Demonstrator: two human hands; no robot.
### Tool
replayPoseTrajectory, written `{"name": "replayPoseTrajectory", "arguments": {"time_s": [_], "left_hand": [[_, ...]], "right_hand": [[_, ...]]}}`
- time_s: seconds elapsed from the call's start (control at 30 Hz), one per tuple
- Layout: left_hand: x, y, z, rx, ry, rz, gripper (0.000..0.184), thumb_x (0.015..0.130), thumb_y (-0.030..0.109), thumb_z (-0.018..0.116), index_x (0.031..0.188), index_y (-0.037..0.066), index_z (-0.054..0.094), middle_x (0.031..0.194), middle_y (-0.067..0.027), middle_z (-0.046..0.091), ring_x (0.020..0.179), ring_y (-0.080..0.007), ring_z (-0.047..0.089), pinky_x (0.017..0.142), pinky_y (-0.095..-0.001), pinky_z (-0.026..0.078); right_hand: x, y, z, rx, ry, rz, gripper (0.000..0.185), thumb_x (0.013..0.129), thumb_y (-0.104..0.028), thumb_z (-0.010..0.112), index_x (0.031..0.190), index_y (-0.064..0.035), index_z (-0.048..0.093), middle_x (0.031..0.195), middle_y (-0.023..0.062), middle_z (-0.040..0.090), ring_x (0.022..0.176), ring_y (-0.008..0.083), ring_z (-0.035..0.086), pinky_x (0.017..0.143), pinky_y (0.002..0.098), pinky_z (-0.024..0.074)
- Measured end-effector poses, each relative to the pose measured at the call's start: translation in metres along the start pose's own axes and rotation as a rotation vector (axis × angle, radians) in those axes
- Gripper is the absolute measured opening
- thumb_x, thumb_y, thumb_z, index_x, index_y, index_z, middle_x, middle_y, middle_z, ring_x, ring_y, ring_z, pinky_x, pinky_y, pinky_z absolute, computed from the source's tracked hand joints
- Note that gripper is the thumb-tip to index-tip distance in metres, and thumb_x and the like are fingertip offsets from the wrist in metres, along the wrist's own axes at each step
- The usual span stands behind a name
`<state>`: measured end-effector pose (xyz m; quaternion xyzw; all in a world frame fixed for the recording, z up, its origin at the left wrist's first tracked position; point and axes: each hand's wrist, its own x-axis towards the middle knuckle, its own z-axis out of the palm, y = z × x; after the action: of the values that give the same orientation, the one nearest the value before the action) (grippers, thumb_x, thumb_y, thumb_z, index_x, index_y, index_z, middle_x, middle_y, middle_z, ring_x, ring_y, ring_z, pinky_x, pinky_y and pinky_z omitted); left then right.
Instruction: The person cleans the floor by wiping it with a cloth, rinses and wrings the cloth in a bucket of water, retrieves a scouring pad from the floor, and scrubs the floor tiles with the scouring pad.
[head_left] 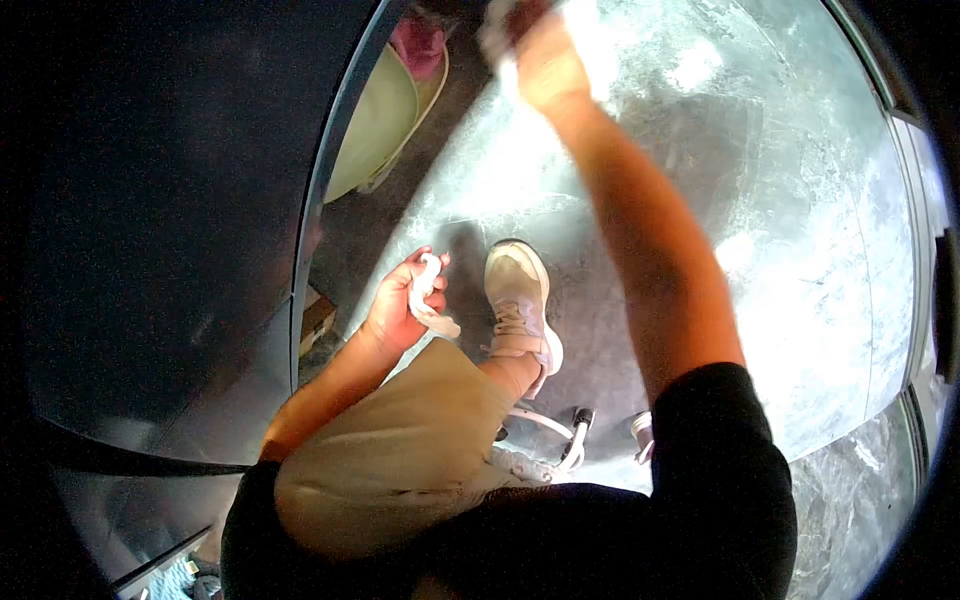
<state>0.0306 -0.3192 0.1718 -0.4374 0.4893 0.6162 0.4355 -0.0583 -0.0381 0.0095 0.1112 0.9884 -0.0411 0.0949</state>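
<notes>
In the left half of the head view, my left hand (398, 305) is closed around a twisted, soft white strip (424, 290) that looks like cloth or tissue. One end of it hangs below the fingers, above my beige-covered knee (400, 450). My right hand (552, 68) is stretched far forward at the top edge, blurred by motion and bright light. A dark red and whitish patch (520, 22) shows at its fingers, too smeared to name. Whether that hand grips it cannot be made out.
A dark panel (180, 200) with a straight edge stands at the left. Behind it are a pale green basin (380, 125), a pink item (418, 45) and a cardboard box (316, 318). My shoe (515, 295) rests on the shiny grey floor (800, 250). White tubular legs (575, 440) stand below me.
</notes>
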Motion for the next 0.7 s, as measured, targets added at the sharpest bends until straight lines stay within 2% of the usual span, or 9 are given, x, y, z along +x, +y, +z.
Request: {"name": "replayPoseTrajectory", "arguments": {"time_s": [0.03, 0.1, 0.17, 0.23, 0.33, 0.43, 0.5, 0.57, 0.7], "left_hand": [[0.000, 0.000, 0.006, 0.004, -0.015, -0.003, 0.029, 0.079, 0.007, 0.053, 0.106, 0.013, 0.047, 0.100, -0.0093, 0.057, 0.070, -0.0168, 0.052, 0.052, -0.0250, 0.040], [-0.001, -0.001, 0.018, 0.018, -0.033, -0.004, 0.029, 0.078, 0.007, 0.053, 0.106, 0.013, 0.047, 0.100, -0.0092, 0.057, 0.070, -0.0167, 0.052, 0.052, -0.0250, 0.040], [-0.002, -0.003, 0.028, 0.027, -0.037, 0.020, 0.029, 0.078, 0.006, 0.052, 0.106, 0.013, 0.048, 0.101, -0.0094, 0.058, 0.068, -0.0169, 0.051, 0.050, -0.0237, 0.039], [-0.004, -0.007, 0.028, 0.040, -0.057, 0.037, 0.030, 0.078, 0.006, 0.052, 0.106, 0.013, 0.048, 0.101, -0.0093, 0.058, 0.068, -0.0170, 0.051, 0.050, -0.0241, 0.039], [-0.001, -0.009, 0.027, 0.068, -0.043, 0.042, 0.031, 0.078, 0.006, 0.052, 0.108, 0.013, 0.047, 0.102, -0.0093, 0.057, 0.069, -0.0171, 0.051, 0.051, -0.0252, 0.039], [0.000, -0.009, 0.019, 0.075, -0.009, 0.014, 0.031, 0.079, 0.007, 0.052, 0.109, 0.014, 0.047, 0.104, -0.0095, 0.055, 0.070, -0.0172, 0.051, 0.053, -0.0260, 0.039], [0.000, -0.010, 0.014, 0.037, -0.011, 0.010, 0.031, 0.079, 0.007, 0.051, 0.109, 0.015, 0.046, 0.104, -0.0094, 0.055, 0.070, -0.0170, 0.051, 0.053, -0.0255, 0.039], [0.000, -0.008, 0.019, 0.020, -0.012, 0.017, 0.031, 0.079, 0.008, 0.050, 0.109, 0.015, 0.046, 0.104, -0.0094, 0.055, 0.071, -0.0169, 0.051, 0.053, -0.0252, 0.038], [-0.004, -0.004, 0.027, 0.046, -0.047, 0.039, 0.030, 0.080, 0.008, 0.051, 0.108, 0.014, 0.047, 0.104, -0.0097, 0.055, 0.070, -0.0168, 0.051, 0.052, -0.0249, 0.038]], "right_hand": [[-0.008, -0.023, 0.004, 0.290, 0.067, 0.026, 0.044, 0.084, -0.030, 0.039, 0.114, -0.0012, 0.055, 0.115, 0.0185, 0.055, 0.110, 0.0322, 0.048, 0.099, 0.0422, 0.0289], [-0.038, -0.080, 0.027, 0.428, 0.278, -0.059, 0.041, 0.083, -0.031, 0.043, 0.111, -0.0040, 0.057, 0.108, 0.0147, 0.060, 0.106, 0.0280, 0.053, 0.093, 0.0409, 0.0358], [-0.070, -0.106, -0.008, 0.308, -0.237, -0.463, 0.041, 0.080, -0.020, 0.048, 0.117, -0.0027, 0.050, 0.115, 0.0129, 0.055, 0.109, 0.0242, 0.051, 0.094, 0.0388, 0.0364], [-0.107, -0.160, 0.057, 0.315, 0.357, -0.621, 0.042, 0.079, -0.024, 0.049, 0.117, -0.0053, 0.050, 0.120, 0.0096, 0.052, 0.114, 0.0223, 0.047, 0.100, 0.0370, 0.0309], [-0.104, -0.136, 0.059, 0.406, 0.399, -0.823, 0.043, 0.080, -0.032, 0.049, 0.116, -0.0087, 0.052, 0.122, 0.0095, 0.050, 0.116, 0.0217, 0.044, 0.100, 0.0383, 0.0302], [-0.066, -0.080, 0.039, 0.425, 0.191, -0.825, 0.042, 0.081, -0.032, 0.047, 0.115, -0.0078, 0.054, 0.122, 0.0099, 0.053, 0.114, 0.0227, 0.048, 0.101, 0.0381, 0.0287], [-0.031, -0.028, 0.013, 0.430, -0.108, -0.640, 0.041, 0.083, -0.036, 0.046, 0.108, -0.0068, 0.060, 0.113, 0.0126, 0.058, 0.108, 0.0243, 0.052, 0.099, 0.0387, 0.0309], [-0.002, 0.020, -0.002, 0.261, -0.119, -0.532, 0.044, 0.084, -0.042, 0.043, 0.099, -0.0071, 0.065, 0.104, 0.0146, 0.062, 0.104, 0.0260, 0.054, 0.099, 0.0395, 0.0318], [0.033, 0.117, 0.007, 0.086, 0.264, -0.173, 0.042, 0.085, -0.033, 0.045, 0.117, -0.0073, 0.055, 0.122, 0.0131, 0.053, 0.110, 0.0257, 0.051, 0.098, 0.0416, 0.0328]]}}
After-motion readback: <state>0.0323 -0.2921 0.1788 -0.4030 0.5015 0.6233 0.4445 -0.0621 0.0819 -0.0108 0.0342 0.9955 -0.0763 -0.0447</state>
